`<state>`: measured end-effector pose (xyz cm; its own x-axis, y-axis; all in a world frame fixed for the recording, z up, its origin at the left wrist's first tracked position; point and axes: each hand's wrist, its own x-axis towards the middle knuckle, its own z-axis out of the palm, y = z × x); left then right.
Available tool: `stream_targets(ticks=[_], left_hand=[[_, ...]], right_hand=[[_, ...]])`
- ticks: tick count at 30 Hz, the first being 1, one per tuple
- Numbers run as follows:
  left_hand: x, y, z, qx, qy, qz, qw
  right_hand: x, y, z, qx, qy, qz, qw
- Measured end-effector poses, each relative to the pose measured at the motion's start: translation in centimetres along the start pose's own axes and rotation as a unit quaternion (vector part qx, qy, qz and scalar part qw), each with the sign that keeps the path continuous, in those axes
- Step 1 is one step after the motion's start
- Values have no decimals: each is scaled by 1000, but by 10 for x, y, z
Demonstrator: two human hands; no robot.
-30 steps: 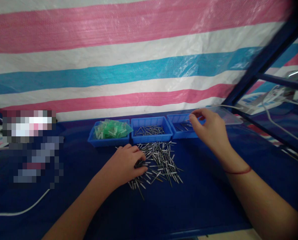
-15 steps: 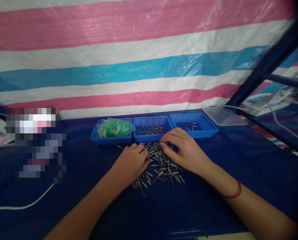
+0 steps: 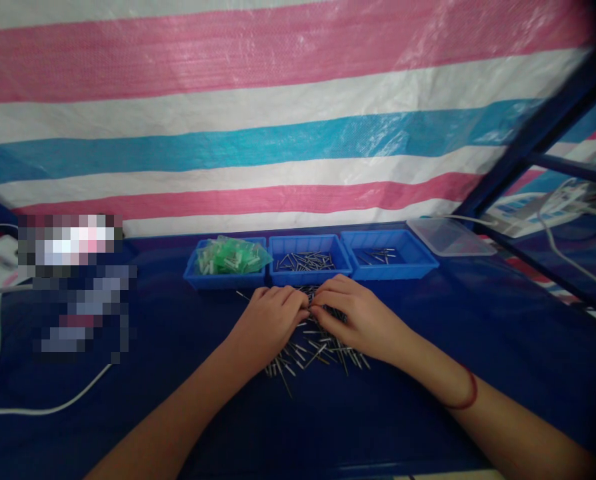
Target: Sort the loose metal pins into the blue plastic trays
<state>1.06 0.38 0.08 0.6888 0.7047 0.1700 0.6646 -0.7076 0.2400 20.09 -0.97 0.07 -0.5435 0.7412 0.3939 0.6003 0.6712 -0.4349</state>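
Note:
A heap of small metal pins [image 3: 318, 350] lies on the dark blue table [image 3: 378, 413]. My left hand [image 3: 271, 323] rests on the heap's left side with its fingers curled down into the pins. My right hand [image 3: 355, 317] lies on the heap's top right, fingers bent and fingertips meeting the left hand's. What the fingers pinch is too small to see. Behind the heap stand three blue trays: the left tray [image 3: 193, 277] holds a green plastic bag, the middle tray [image 3: 341, 270] and the right tray [image 3: 418, 263] hold a few pins.
A clear plastic lid [image 3: 451, 237] lies right of the trays. A white cable [image 3: 38, 408] curls over the table's left side. A striped pink, white and blue tarp [image 3: 278, 133] hangs behind. A dark blue frame bar [image 3: 523, 143] rises at the right.
My right hand has come back from the right tray to the pin heap and now touches the left hand's fingertips. The left hand has shifted slightly up the heap.

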Motion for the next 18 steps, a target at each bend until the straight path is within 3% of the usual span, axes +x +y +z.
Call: stream_targets(ticks=[4, 7, 9, 11, 18], left_hand=[[2, 2, 0, -192, 72, -59, 977], [4, 5, 0, -378, 136, -131, 906], [4, 9, 0, -463, 149, -157, 859], [5, 11, -1, -500, 153, -164, 837], [3, 13, -4, -458, 168, -152, 860]], right_hand=[[0, -2, -3, 104, 44, 56, 992], [0, -1, -5, 179, 59, 120, 975], [0, -1, -4, 219, 51, 151, 962], [-1, 1, -4, 252, 42, 161, 953], [-2, -2, -1, 271, 31, 157, 949]])
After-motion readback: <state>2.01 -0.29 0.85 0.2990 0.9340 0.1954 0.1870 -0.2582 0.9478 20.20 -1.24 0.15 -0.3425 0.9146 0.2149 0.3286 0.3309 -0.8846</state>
